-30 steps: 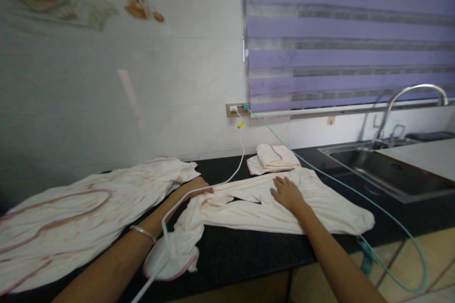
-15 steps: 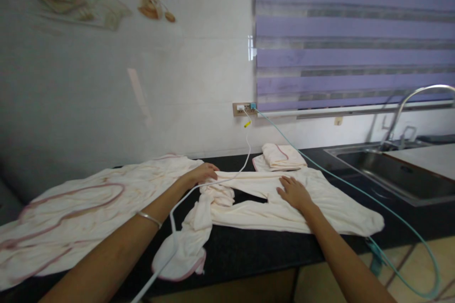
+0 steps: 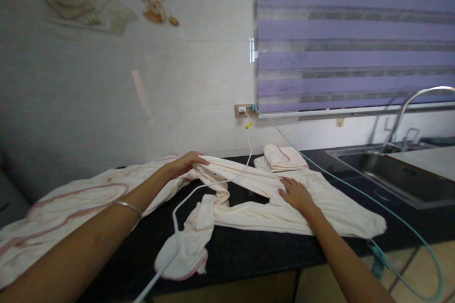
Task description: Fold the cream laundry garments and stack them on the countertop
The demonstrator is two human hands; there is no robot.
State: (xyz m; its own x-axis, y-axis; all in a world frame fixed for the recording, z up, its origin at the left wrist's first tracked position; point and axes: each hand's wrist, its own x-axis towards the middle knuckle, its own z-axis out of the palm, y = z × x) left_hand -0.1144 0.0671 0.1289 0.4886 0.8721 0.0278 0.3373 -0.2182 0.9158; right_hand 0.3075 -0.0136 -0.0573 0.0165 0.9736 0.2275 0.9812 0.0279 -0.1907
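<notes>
A pair of cream pants [image 3: 320,203] lies across the dark countertop, the wide waist end to the right and the two legs toward the left. My left hand [image 3: 190,162], with a bangle on the wrist, grips the far leg near its end and holds it stretched out. My right hand [image 3: 296,194] rests flat on the pants near where the legs join, fingers apart. Beside the near leg's end, a crumpled cream cloth with pink trim [image 3: 181,260] hangs toward the counter's front edge. A white cord [image 3: 194,192] passes over the far leg.
A large pink-trimmed cream garment [image 3: 88,199] spreads over the left of the counter [image 3: 256,253]. Folded cream clothes [image 3: 284,157] sit by the wall. A teal cord [image 3: 341,181] runs from the wall outlet [image 3: 246,111] past the pants. A sink [image 3: 401,175] is at the right.
My left hand has moved left and slightly up, pulling the far leg out straighter and lifting its end. My right hand stays in place on the pants.
</notes>
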